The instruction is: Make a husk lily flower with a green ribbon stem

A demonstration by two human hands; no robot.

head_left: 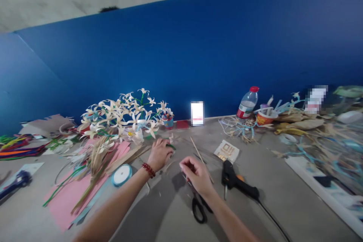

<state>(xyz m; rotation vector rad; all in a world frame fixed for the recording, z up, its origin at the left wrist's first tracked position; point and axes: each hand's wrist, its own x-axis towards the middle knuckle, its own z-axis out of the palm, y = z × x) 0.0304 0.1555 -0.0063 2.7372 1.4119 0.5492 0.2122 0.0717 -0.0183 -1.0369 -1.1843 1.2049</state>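
Note:
My left hand (160, 155), with a red bead bracelet at the wrist, is closed with bent fingers around a short green strip (171, 146). Just beyond these fingers shows a small pale flower (171, 137); whether it joins the strip I cannot tell. My right hand (197, 176) pinches thumb and fingertips together, and anything between them is too small to name. Beneath that hand lies a pair of black-handled scissors (199, 210), its blades partly covered. A thin stick (198, 149) lies just past the right hand, and a black glue gun (238, 181) rests to its right.
White flowers (121, 117) crowd the back left. Pink paper (61, 200) and a ribbon roll (121, 175) lie left of my arm. Behind the glue gun is a white packet (227, 151). A bottle (247, 103), a red tub (266, 116) and a power strip (320, 193) stand right.

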